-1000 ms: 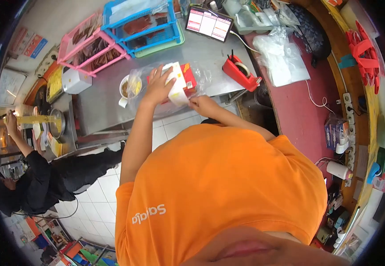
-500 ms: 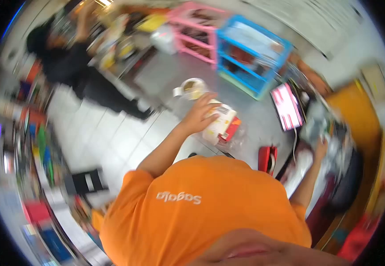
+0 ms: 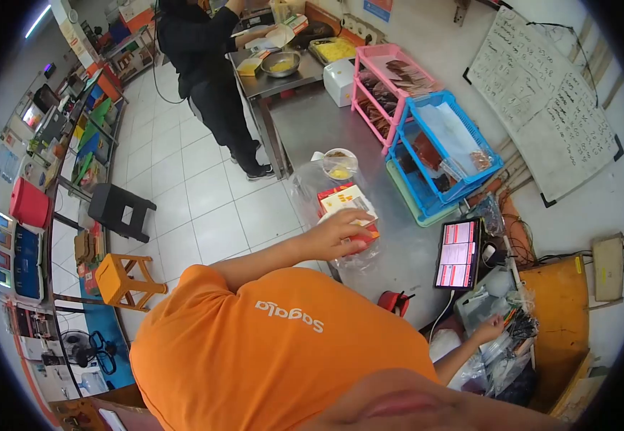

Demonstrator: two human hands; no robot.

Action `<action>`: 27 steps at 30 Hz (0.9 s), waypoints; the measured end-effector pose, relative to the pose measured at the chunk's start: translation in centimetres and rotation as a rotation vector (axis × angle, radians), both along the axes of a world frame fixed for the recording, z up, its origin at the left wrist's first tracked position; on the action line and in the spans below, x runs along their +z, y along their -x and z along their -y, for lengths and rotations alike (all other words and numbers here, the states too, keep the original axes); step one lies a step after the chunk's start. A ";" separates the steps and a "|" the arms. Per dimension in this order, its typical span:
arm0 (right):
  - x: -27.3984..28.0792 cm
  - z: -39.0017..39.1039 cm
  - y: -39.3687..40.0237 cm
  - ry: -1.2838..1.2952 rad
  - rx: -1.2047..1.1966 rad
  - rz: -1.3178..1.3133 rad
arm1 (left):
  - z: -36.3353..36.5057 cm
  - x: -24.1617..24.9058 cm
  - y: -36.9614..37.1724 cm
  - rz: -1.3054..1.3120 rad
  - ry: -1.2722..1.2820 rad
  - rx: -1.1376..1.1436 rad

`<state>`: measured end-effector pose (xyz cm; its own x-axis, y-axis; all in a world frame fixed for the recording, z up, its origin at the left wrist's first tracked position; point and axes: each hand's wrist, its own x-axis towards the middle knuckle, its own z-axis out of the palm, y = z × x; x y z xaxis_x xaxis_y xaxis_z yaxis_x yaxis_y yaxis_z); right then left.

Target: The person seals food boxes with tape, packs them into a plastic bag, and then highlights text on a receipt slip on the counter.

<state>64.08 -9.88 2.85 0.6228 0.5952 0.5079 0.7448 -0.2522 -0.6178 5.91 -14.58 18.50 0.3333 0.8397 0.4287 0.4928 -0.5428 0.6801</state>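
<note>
The left hand (image 3: 342, 235), fingers spread, rests on the box (image 3: 346, 202) while the right hand (image 3: 489, 329), grip unclear, seems searching plastic things (image 3: 497, 349), needing careful pinch.

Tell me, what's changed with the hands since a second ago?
The right hand moved from beside the rectangular white-and-red box off to the right, to the pile of clear plastic supplies; what it holds there is unclear. The camera view turned too. The left hand stayed on the box, with the round white cup still beside it.
</note>
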 end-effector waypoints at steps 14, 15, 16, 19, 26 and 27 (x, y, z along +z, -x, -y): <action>5.0 1.4 8.3 0.066 0.508 -0.396 | -2.5 -0.2 -9.3 -0.145 0.315 -0.316; 2.5 1.3 4.5 0.068 0.333 -0.309 | -2.2 -0.4 -8.8 -0.113 0.308 -0.265; 0.3 1.7 1.3 0.154 0.257 -0.119 | -1.9 -0.6 -8.3 -0.108 0.308 -0.260; -3.3 2.4 -4.0 0.498 0.185 -0.004 | -1.2 -0.4 -7.1 -0.127 0.346 -0.164; -5.4 1.4 -5.0 0.730 0.252 -0.152 | -0.1 -0.3 -6.3 0.020 0.437 -0.082; -5.3 0.9 -4.9 0.733 0.258 -0.152 | -0.1 -0.3 -6.3 0.043 0.427 -0.077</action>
